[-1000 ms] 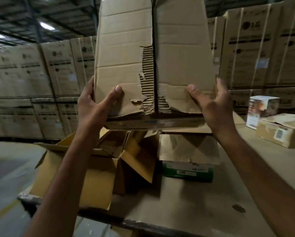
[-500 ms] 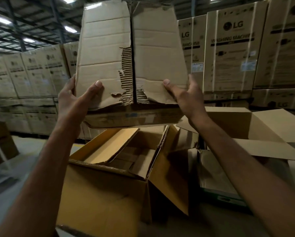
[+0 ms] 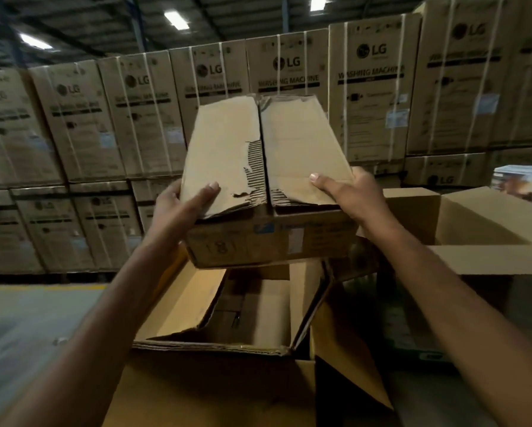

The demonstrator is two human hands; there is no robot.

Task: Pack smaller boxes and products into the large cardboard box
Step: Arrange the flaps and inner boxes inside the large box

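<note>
**A:** Starting at the left: why is the left hand (image 3: pixel 183 211) placed at that corner of the smaller box (image 3: pixel 227 143)?

**B:** Its thumb lies on top of the left flap and the fingers go round the side wall, so it grips the box. I think the thumb is there because the two top flaps carry no tape. The paper along the seam is torn, and the flap could lift.

**A:** And the box itself, where is it?

**B:** In the air, over the open mouth of the large cardboard box (image 3: pixel 209 345), with its top tilted toward the person. Whether its lower edge touches the far flap, I cannot tell.

**A:** Does the right hand (image 3: pixel 351 197) do the same?

**B:** Yes, like a mirror. The thumb presses the right flap and the fingers curl round the right wall. I believe hands on opposite sides stop the box from twisting on the way down.

**A:** Why are the flaps of the large box folded outward?

**B:** To leave the mouth free, I suppose. Something dark lies at the bottom, too dim to name.

**A:** And further right?

**B:** An open carton (image 3: pixel 489 217), and behind it a printed product box (image 3: pixel 520 180), perhaps waiting for its turn.
</note>
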